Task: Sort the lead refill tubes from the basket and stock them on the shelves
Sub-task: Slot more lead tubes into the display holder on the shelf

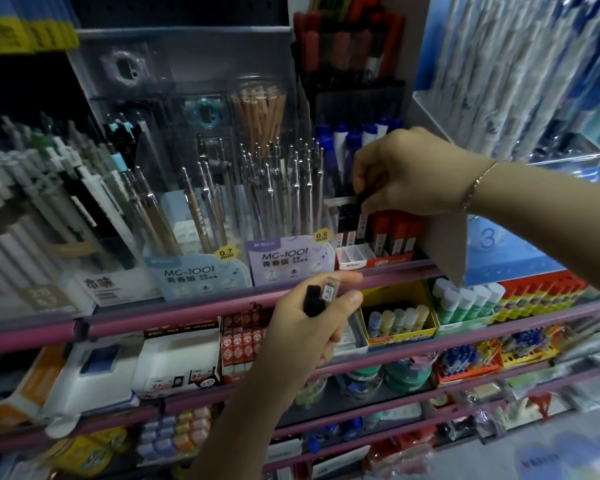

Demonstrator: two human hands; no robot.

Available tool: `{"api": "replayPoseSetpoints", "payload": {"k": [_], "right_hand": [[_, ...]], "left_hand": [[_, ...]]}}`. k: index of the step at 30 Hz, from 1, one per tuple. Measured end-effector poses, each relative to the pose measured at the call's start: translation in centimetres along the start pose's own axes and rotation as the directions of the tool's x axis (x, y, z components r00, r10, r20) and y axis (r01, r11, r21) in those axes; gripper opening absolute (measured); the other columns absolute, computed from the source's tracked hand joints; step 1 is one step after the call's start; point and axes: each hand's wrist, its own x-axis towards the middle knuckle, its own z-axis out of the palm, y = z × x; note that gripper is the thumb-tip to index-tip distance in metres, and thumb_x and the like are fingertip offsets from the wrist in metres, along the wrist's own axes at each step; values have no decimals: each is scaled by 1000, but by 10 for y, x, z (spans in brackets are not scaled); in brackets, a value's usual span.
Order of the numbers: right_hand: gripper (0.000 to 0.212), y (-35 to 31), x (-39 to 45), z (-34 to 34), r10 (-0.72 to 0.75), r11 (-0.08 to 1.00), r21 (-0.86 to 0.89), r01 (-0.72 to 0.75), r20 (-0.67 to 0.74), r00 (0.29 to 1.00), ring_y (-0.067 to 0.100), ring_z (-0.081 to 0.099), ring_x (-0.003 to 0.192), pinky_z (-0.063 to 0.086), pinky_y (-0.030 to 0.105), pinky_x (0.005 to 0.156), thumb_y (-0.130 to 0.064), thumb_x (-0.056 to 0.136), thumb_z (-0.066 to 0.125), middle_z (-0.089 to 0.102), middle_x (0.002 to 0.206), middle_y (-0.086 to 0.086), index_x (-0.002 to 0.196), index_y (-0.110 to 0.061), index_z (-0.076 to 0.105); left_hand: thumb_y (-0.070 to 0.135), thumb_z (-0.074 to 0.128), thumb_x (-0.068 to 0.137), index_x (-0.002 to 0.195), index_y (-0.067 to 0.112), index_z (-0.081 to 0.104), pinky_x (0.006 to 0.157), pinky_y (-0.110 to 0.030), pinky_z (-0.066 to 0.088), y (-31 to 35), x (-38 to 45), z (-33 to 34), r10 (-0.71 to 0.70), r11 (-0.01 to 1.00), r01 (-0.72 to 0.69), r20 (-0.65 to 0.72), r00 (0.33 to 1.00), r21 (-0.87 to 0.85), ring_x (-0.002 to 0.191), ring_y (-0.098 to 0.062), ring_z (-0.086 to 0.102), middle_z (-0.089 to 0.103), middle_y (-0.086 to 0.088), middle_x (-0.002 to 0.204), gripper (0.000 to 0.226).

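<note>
A black lead refill tube (363, 197) is pinched between the fingers (359, 183) of the right hand (406, 171), directly above the red display tray (374, 262) on the upper shelf. The tray holds upright black and red refill tubes (388, 233) toward its right side; its front left compartments show bare white dividers. The left hand (312, 323) is lower, in front of the pink shelf rail (174, 306), with its fingers curled round a small bundle of refill tubes (321, 295), one black and one clear with a label. Left of the tray stand two clear boxes of mechanical pencils (278, 188), marked 0.7 mm and 0.5 mm. Below the rail, a yellow box of glue sticks (397, 322) sits on the next shelf.
</note>
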Motion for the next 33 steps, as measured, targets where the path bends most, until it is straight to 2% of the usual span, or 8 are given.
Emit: {"api": "replayPoseSetpoints", "payload": {"k": [2, 4, 6, 9, 13, 20, 26, 33], "right_hand": [[19, 1, 0, 1, 17, 1000, 22, -17, -6, 1000, 12, 60, 77, 46, 22, 77, -18, 71, 78, 66, 80, -3, 80, -21, 63], [19, 1, 0, 1, 33, 999, 43, -33, -10, 999, 11, 60, 76, 45, 22, 75, -18, 71, 79, 65, 78, -5, 80, -21, 63], [19, 1, 1, 1, 34, 998, 47, -34, -7, 999, 10, 59, 73, 45, 22, 72, -18, 71, 79, 64, 76, -7, 79, -22, 62], [18, 1, 1, 1, 36, 999, 34, -36, 8, 999, 10, 60, 75, 46, 23, 73, -18, 71, 79, 66, 78, -5, 79, -21, 63], [17, 2, 2, -1, 2, 999, -37, 0, 40, 999, 4, 53, 66, 41, 18, 65, -17, 71, 78, 61, 73, -9, 78, -22, 63], [12, -5, 5, 10, -108, 980, -163, 117, 58, 992, 11, 48, 74, 41, 23, 69, -10, 79, 66, 50, 77, -8, 88, -17, 64], [18, -8, -8, 27, -124, 976, -182, 119, -15, 992, 27, 60, 87, 52, 35, 69, -3, 83, 58, 54, 96, 5, 98, -13, 56], [21, -8, -12, 41, -173, 939, -323, 121, -140, 975, 24, 54, 95, 31, 26, 66, -8, 87, 50, 52, 108, 4, 108, -13, 51]], "left_hand": [[31, 61, 90, 117, 49, 58, 51, -17, 47, 2, 4, 4, 60, 970, -53, -25, 998, 237, 55, -5, 59, 63, 8, 65, 32], [39, 59, 89, 132, 52, 41, 72, -9, 49, 4, 10, 8, 123, 863, -94, -26, 992, 497, 88, 9, 60, 64, 24, 89, 48], [41, 57, 91, 141, 49, 26, 61, 0, 41, 9, 18, 13, 138, 764, -102, -7, 990, 636, 76, 23, 50, 51, 31, 83, 60], [40, 52, 93, 144, 45, 15, 54, -9, 37, 15, 28, 17, 107, 656, -80, 13, 994, 750, 61, 6, 52, 55, 21, 93, 63], [36, 51, 95, 141, 39, 19, 44, -16, 36, 23, 35, 23, 74, 583, -61, 22, 997, 810, 50, -3, 50, 51, 13, 74, 56], [32, 51, 95, 134, 33, 24, 58, -36, 56, 27, 42, 26, 43, 478, -25, 5, 999, 878, 61, -15, 60, 62, -2, 75, 48], [37, 51, 94, 140, 37, 18, 45, -21, 41, 22, 40, 25, 48, 483, -31, 9, 999, 875, 54, -7, 52, 52, 4, 66, 57], [40, 55, 91, 134, 48, 30, 59, -19, 44, 16, 31, 17, 84, 690, -70, 16, 996, 720, 65, -3, 56, 60, 16, 91, 50]]}}
